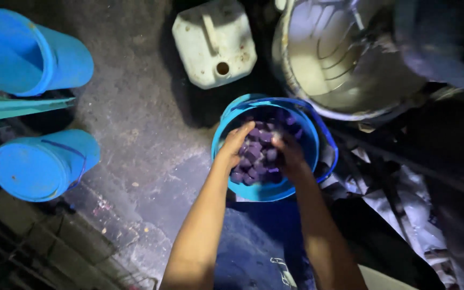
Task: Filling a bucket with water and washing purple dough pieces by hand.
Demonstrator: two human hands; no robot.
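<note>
Both hands, left hand (pixel 236 140) and right hand (pixel 287 152), reach into a blue bucket (pixel 310 140) on the floor, fingers loosely curled over dark purple caps (pixel 257 156), apparently gathering them; lifting needs a closed grip.

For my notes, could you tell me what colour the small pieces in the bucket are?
Purple pieces, seen best in the head view, inside the blue bucket.

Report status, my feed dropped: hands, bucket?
Both hands, left hand and right hand, in blue bucket among purple pieces. Grip unclear. Nothing blocking.
</note>
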